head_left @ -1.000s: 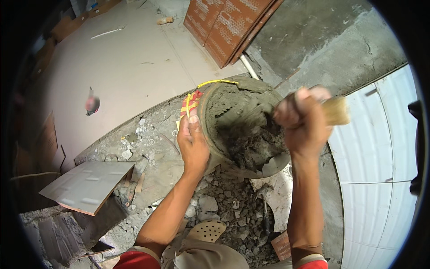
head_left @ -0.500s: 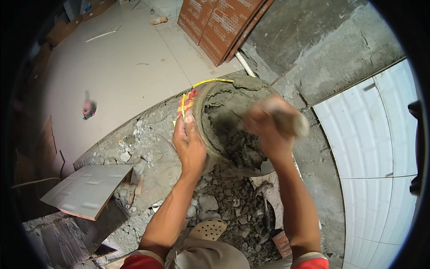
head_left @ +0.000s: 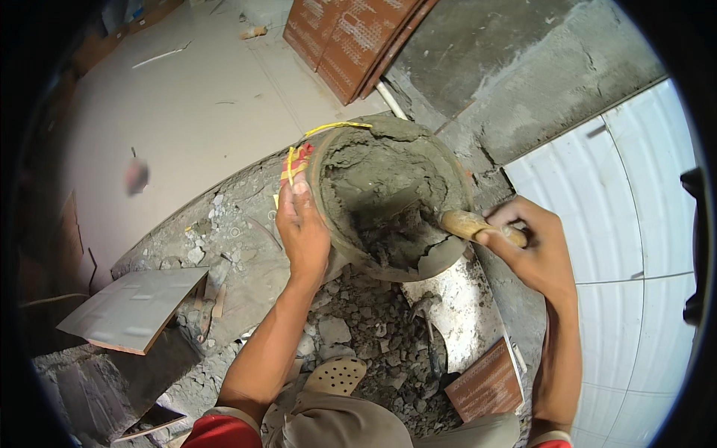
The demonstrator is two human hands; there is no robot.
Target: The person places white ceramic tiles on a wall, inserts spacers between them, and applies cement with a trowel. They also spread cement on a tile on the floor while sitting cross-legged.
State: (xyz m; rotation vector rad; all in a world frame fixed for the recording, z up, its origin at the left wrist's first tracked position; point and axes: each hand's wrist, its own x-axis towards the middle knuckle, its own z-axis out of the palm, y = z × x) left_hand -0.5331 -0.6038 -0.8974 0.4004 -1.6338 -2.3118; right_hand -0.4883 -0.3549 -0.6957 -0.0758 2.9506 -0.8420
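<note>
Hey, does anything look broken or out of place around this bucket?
Yes. Jagged rubble lies strewn in front of the bucket, and at lower left a grey tile sits askew, unlike the white tiles lined up at right.

Mortar (head_left: 373, 172) is lying in the bucket (head_left: 317, 198) at centre. The left hand (head_left: 305, 233) is holding the bucket's left side; the right hand (head_left: 539, 250) is gripping a tool handle (head_left: 464, 224) over the right rim. Stacked tiles (head_left: 351, 45) are standing behind, rubble (head_left: 366, 317) is lying before, a loose tile (head_left: 138, 308) is lying front-left, and tiling (head_left: 616, 216) is extending rightward.
</note>
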